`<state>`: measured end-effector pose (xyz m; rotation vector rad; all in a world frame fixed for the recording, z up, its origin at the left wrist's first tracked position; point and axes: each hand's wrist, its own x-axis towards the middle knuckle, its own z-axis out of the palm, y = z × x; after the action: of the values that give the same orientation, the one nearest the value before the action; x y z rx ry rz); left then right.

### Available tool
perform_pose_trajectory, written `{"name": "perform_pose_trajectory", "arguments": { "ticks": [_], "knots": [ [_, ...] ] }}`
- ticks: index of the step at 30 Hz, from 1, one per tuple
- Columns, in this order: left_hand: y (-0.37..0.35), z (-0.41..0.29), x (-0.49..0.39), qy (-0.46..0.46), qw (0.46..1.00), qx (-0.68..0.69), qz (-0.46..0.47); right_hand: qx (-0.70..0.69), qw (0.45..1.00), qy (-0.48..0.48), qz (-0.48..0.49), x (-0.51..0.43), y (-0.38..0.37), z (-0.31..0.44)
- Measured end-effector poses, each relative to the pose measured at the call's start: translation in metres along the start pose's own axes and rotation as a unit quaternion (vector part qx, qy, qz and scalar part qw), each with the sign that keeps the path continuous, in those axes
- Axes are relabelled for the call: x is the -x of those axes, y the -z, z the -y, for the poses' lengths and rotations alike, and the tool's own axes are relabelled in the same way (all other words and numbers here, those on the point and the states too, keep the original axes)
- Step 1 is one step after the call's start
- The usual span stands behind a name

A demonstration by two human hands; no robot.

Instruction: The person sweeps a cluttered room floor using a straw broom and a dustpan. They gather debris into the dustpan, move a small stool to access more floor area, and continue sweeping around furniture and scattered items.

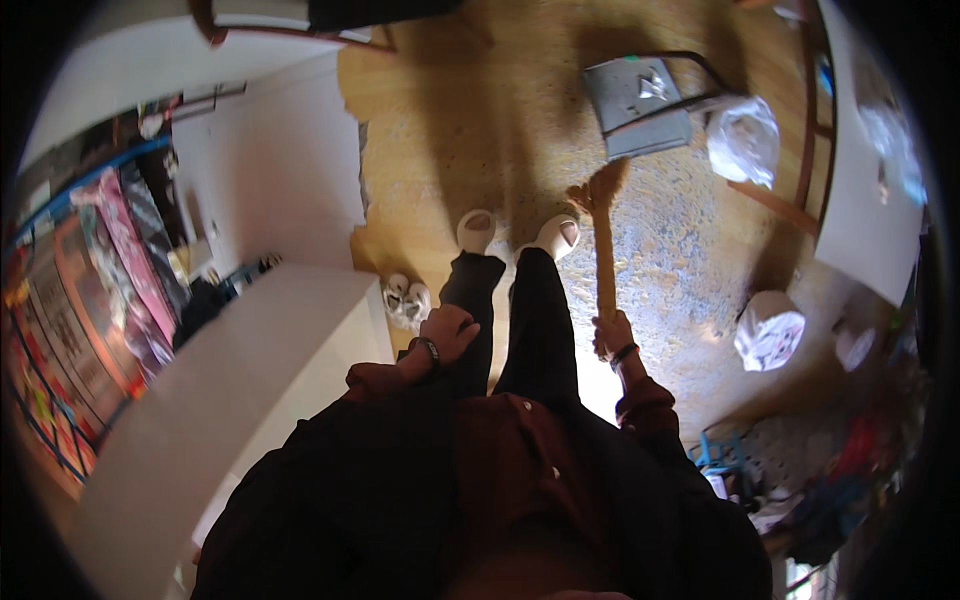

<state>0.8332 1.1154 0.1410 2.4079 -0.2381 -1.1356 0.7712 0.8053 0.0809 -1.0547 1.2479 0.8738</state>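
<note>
In the head view, my right hand (613,334) is closed around the handle end of a straw broom (604,255). The broom points away from me, and its bristle head lies just short of a grey long-handled dustpan (637,116). A crumpled whitish scrap (652,85) and small bits of debris rest on the pan. My left hand (450,334) hangs before my left thigh with its fingers loosely curled. Nothing shows in it, though its palm side is hidden. My feet in pale slippers (477,231) stand left of the broom.
Worn wood-patterned flooring (420,150) spreads ahead. At right are a white plastic bag (744,141), a white-topped table (862,247) and a bin-like white container (770,331). A white cabinet (300,322) flanks me at left, with a pair of shoes (406,298) beside it.
</note>
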Motion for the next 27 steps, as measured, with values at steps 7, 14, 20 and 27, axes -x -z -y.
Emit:
{"name": "perform_pose_trajectory", "arguments": {
  "ticks": [7, 14, 20, 27],
  "knots": [
    [-0.054, 0.056, 0.091, 0.242, 0.967, 0.024, 0.083, 0.351, 0.927, 0.061, 0.115, -0.039, -0.119, 0.019],
    [-0.088, 0.090, 0.130, 0.215, 0.973, 0.085, 0.005, 0.739, 0.485, 0.429, 0.188, -0.138, -0.337, 0.011],
    [-0.088, 0.124, 0.141, 0.160, 0.974, 0.152, -0.053, 0.240, 0.954, -0.061, 0.170, -0.174, -0.278, 0.042],
    [-0.077, 0.147, 0.139, 0.148, 0.976, 0.156, -0.036, 0.469, 0.867, 0.080, -0.146, -0.090, -0.056, 0.082]
  ]
}}
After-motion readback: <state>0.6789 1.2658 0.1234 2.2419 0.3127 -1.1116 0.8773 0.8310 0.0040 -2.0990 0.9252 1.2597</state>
